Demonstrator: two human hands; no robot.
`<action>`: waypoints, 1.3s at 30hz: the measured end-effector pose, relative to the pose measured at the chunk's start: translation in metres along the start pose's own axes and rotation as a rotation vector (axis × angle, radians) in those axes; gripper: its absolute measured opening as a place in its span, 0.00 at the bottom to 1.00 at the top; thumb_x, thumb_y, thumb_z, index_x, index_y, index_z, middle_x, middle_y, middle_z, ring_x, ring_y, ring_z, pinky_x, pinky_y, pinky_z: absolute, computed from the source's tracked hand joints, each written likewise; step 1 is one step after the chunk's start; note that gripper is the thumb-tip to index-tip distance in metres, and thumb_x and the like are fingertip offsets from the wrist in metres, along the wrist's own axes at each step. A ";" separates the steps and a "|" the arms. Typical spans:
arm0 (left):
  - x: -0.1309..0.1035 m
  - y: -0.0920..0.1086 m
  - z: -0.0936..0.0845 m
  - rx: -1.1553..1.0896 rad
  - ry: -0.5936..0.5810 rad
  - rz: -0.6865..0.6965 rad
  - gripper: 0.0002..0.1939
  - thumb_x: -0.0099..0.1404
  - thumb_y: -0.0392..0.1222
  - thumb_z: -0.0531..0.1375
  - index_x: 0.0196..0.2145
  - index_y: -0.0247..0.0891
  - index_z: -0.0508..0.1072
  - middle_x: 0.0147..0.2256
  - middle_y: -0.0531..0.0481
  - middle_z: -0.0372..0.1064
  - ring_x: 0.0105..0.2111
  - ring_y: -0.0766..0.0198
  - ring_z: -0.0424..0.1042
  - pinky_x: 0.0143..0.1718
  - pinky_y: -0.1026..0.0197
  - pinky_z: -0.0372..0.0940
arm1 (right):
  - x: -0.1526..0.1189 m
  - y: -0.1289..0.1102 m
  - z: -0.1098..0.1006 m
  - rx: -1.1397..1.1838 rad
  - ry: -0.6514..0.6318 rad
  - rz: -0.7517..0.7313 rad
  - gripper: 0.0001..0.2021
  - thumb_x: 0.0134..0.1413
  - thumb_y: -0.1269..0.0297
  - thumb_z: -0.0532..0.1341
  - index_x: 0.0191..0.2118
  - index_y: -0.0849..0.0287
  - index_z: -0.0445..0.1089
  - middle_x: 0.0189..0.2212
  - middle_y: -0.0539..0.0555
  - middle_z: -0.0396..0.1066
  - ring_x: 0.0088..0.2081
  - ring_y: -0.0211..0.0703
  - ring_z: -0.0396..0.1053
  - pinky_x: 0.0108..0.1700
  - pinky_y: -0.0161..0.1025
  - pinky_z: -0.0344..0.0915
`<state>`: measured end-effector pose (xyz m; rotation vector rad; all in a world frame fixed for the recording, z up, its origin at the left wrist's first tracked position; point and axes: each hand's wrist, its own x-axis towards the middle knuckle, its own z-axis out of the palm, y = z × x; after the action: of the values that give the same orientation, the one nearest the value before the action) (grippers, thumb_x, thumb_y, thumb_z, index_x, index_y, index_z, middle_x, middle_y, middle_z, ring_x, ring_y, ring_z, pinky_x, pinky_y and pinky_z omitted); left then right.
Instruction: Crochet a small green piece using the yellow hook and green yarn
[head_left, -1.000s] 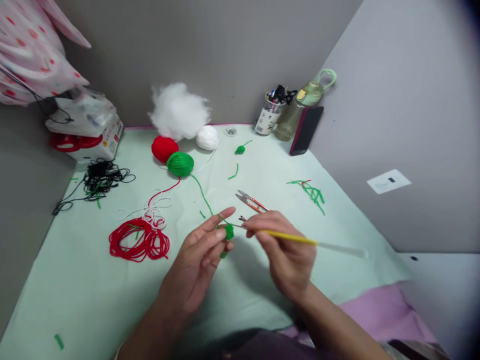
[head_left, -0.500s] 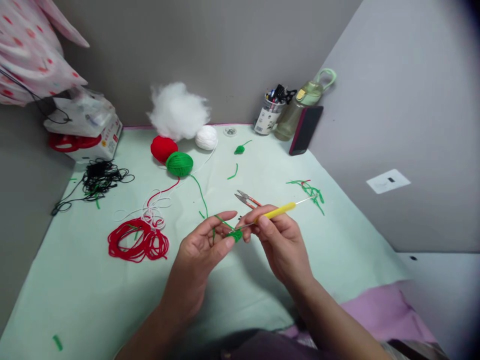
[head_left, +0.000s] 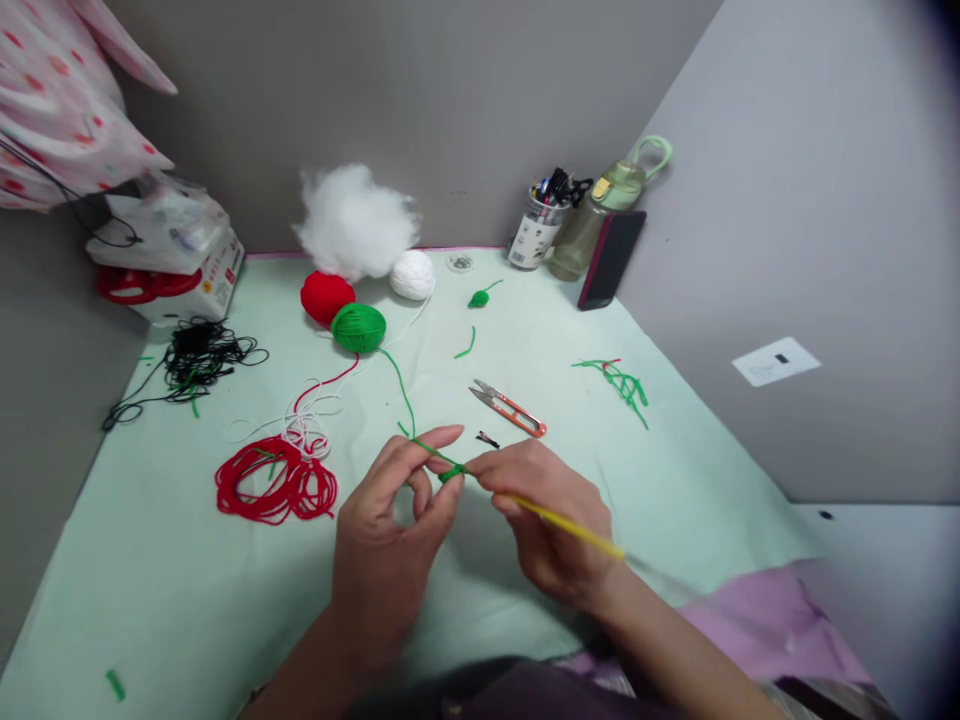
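My left hand pinches a small green crocheted piece between thumb and fingers, with green yarn running over its index finger. That strand leads back to a green yarn ball. My right hand is closed on a crochet hook with a yellow handle, its far end blurred and pointing down to the right. The right fingertips are at the edge of the green piece, hiding the hook's working tip. Orange thread snips and a small black clip lie just beyond my hands.
Red yarn loops, black yarn and green scraps lie on either side. White stuffing, a red ball and a white ball sit behind. A pen cup, bottle and phone stand at the back right.
The hook's handle has swung from pointing up right to pointing down right. My right hand has turned and lowered, uncovering the snips and clip. The green piece has shifted slightly left.
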<state>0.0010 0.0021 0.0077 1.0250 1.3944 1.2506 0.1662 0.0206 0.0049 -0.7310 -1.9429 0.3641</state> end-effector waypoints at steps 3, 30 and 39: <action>0.000 0.001 0.003 -0.167 -0.022 -0.127 0.20 0.57 0.37 0.73 0.49 0.47 0.84 0.31 0.56 0.70 0.29 0.69 0.66 0.38 0.66 0.65 | -0.006 0.001 0.002 -0.245 -0.046 -0.127 0.10 0.71 0.73 0.57 0.50 0.60 0.74 0.39 0.59 0.80 0.40 0.45 0.78 0.41 0.41 0.78; 0.011 0.000 -0.003 -0.690 -0.218 -0.472 0.16 0.60 0.38 0.73 0.47 0.41 0.85 0.24 0.60 0.67 0.20 0.77 0.51 0.42 0.66 0.67 | 0.002 0.003 0.004 0.476 0.184 0.485 0.08 0.70 0.64 0.63 0.44 0.51 0.82 0.34 0.53 0.79 0.33 0.42 0.75 0.37 0.42 0.74; 0.006 -0.006 -0.004 -0.394 -0.224 -0.329 0.17 0.62 0.44 0.72 0.50 0.46 0.83 0.33 0.54 0.72 0.31 0.67 0.65 0.33 0.66 0.60 | 0.001 0.013 0.008 0.746 0.174 0.719 0.10 0.68 0.56 0.65 0.40 0.56 0.80 0.34 0.53 0.80 0.30 0.39 0.74 0.37 0.38 0.74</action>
<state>-0.0038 0.0068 0.0015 0.6126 1.0391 1.0713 0.1630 0.0313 -0.0051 -0.8816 -1.1725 1.3248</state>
